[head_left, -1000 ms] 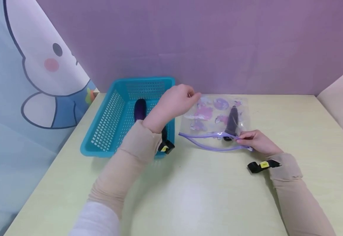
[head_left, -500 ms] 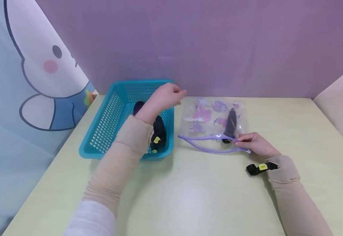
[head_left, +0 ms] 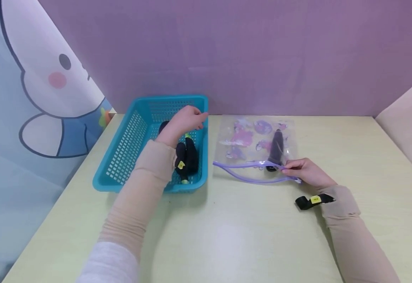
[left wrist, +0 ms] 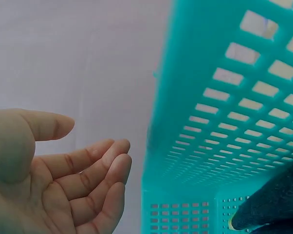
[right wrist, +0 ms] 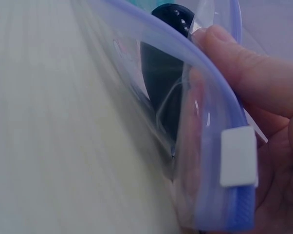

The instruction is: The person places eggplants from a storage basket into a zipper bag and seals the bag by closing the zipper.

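My left hand (head_left: pixel 186 120) is over the right side of a teal plastic basket (head_left: pixel 101 177). Its fingers are loosely bent and hold nothing, as the left wrist view shows the hand (left wrist: pixel 78 180) with thumb apart. Below it lie dark eggplants (head_left: pixel 192 155) with green stem ends; another eggplant (head_left: pixel 163 126) is partly hidden behind the wrist. My right hand (head_left: pixel 310 173) pinches the edge of a clear zipper bag (head_left: pixel 223 137) at its mouth, near the white slider (right wrist: pixel 238 156). Inside the bag lies one eggplant (head_left: pixel 276 147), its rounded end towards the purple-rimmed opening.
The pale table (head_left: pixel 234 232) stretches in front of the bag and basket. A purple cloth (head_left: pixel 248 59) stands behind, and a blue cartoon-printed cloth (head_left: pixel 0 177) hangs at the left. Black straps with yellow labels hang from both wrists.
My left hand has moved left from above the bag to over the basket, uncovering eggplants there. The right hand keeps its pinch on the bag's edge.
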A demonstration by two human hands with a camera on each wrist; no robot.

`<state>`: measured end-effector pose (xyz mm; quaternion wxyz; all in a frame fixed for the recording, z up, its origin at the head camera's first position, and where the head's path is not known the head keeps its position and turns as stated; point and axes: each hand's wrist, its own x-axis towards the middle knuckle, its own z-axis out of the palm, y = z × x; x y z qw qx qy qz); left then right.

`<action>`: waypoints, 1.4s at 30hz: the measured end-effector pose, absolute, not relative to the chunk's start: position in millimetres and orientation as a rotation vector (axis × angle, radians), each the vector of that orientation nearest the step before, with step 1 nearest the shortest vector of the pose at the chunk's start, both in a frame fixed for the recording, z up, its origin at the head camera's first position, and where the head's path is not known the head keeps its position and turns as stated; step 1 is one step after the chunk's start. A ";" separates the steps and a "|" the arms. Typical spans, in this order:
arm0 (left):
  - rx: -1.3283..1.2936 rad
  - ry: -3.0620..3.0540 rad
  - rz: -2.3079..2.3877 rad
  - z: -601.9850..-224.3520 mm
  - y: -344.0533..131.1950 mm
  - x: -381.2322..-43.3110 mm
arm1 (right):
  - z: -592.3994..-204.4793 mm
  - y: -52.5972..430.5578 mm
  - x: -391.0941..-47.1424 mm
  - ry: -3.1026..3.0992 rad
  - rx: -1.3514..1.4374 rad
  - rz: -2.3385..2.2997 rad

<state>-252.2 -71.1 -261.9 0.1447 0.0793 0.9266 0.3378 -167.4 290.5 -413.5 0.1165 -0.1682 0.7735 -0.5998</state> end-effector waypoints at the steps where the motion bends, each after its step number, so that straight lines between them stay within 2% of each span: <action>1: 0.226 2.672 0.972 -262.4 -71.6 -252.0 | -413.0 290.3 -167.1 2.269 -0.490 -1.753; 42: -0.091 2.621 1.215 -298.3 -120.5 -280.2 | -408.3 292.1 -163.8 2.308 -0.384 -1.712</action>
